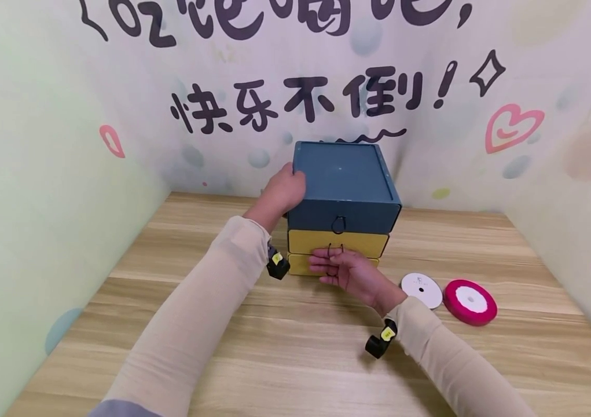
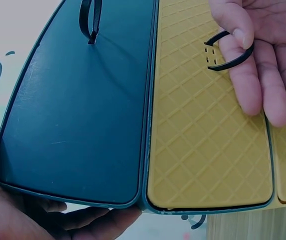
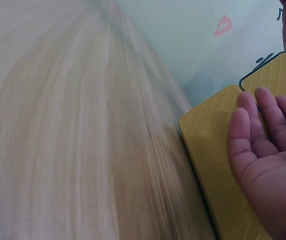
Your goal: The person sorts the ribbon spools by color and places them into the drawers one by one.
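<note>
A stacked drawer box (image 1: pixel 344 174) has a blue top drawer (image 1: pixel 313 217) with a black loop, and two yellow drawers below. My left hand (image 1: pixel 286 190) grips the upper left side of the box, its thumb on the top edge and fingers along the side. At the middle yellow drawer (image 2: pixel 208 150), my right hand (image 1: pixel 351 271) pinches the black loop handle (image 2: pixel 230 65) between thumb and index finger, palm up. Its other fingers extend in front of the lower yellow drawer (image 3: pixel 213 145). All the drawer fronts sit flush with the box.
Right of the box, a white disc-shaped spool (image 1: pixel 421 289) and a red ribbon roll (image 1: pixel 469 302) lie on the wooden table (image 1: pixel 253 359). A printed cloth wall (image 1: pixel 253 156) stands behind the box, with more walls at both sides.
</note>
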A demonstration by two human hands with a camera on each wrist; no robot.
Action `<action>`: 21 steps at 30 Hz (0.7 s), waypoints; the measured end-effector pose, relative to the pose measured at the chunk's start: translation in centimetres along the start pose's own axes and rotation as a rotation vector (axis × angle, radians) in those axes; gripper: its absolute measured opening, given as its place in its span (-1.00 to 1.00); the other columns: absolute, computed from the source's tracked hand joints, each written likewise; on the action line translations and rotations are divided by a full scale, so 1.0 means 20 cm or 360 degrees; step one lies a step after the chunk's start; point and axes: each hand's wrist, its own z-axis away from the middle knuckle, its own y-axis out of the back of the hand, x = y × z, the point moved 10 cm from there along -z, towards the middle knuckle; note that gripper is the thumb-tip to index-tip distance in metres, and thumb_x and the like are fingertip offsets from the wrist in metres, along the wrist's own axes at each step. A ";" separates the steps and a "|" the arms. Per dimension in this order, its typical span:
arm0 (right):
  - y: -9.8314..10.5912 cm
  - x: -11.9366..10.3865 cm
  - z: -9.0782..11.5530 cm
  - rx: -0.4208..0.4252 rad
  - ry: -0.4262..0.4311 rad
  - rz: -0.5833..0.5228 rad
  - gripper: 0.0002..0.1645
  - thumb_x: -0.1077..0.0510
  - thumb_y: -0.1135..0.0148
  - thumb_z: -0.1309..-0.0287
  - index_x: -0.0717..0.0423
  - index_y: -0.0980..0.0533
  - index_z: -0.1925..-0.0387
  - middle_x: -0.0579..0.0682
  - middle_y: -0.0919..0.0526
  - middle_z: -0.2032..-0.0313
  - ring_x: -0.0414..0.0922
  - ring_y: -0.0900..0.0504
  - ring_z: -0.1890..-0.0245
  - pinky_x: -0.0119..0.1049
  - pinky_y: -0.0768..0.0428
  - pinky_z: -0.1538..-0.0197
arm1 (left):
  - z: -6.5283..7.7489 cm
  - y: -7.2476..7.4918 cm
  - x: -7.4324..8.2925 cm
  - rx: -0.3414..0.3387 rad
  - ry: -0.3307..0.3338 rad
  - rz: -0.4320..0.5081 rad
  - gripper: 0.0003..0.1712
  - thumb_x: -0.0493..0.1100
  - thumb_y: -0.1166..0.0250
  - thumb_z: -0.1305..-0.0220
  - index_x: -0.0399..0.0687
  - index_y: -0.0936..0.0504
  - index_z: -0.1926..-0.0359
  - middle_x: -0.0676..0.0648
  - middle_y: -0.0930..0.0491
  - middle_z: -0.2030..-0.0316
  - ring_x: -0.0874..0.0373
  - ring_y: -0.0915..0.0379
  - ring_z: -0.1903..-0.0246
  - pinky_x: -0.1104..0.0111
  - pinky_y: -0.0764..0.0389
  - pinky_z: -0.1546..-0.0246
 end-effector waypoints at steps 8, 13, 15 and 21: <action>-0.01 0.00 0.00 -0.0048 0.0028 -0.0019 -0.41 0.26 0.19 -0.45 0.44 -0.17 -0.42 0.28 -0.36 -0.35 -0.03 -0.55 -0.18 0.06 -0.32 -0.34 | 0.00 0.00 0.00 0.0015 -0.0023 0.0016 -0.32 0.07 0.37 -0.61 -0.03 0.21 -0.60 -0.05 0.12 -0.56 0.03 0.16 -0.51 0.14 -0.04 -0.44; -0.02 0.01 0.02 -0.0077 0.0046 -0.0039 -0.42 0.26 0.18 -0.47 0.45 -0.17 -0.41 0.20 -0.46 -0.29 0.00 -0.54 -0.20 0.05 -0.34 -0.33 | 0.00 -0.01 0.00 0.0003 -0.0024 -0.0002 -0.33 0.06 0.38 -0.61 -0.04 0.23 -0.60 -0.05 0.15 -0.57 0.04 0.20 -0.52 0.17 -0.02 -0.45; -0.02 0.01 0.03 -0.0075 0.0055 -0.0043 -0.42 0.26 0.17 -0.47 0.46 -0.18 -0.41 0.18 -0.48 -0.27 -0.01 -0.55 -0.19 0.05 -0.36 -0.32 | 0.00 -0.01 0.01 0.0003 -0.0026 0.0003 -0.33 0.06 0.38 -0.61 -0.04 0.23 -0.60 -0.04 0.15 -0.57 0.04 0.20 -0.51 0.17 -0.02 -0.45; -0.02 0.02 0.04 -0.0064 0.0062 -0.0048 -0.43 0.25 0.16 -0.46 0.46 -0.20 -0.39 0.17 -0.50 -0.26 -0.01 -0.57 -0.16 0.05 -0.37 -0.31 | 0.01 -0.01 0.01 0.0008 -0.0012 0.0028 -0.33 0.06 0.38 -0.61 -0.02 0.21 -0.60 -0.03 0.13 -0.56 0.04 0.18 -0.51 0.16 -0.04 -0.44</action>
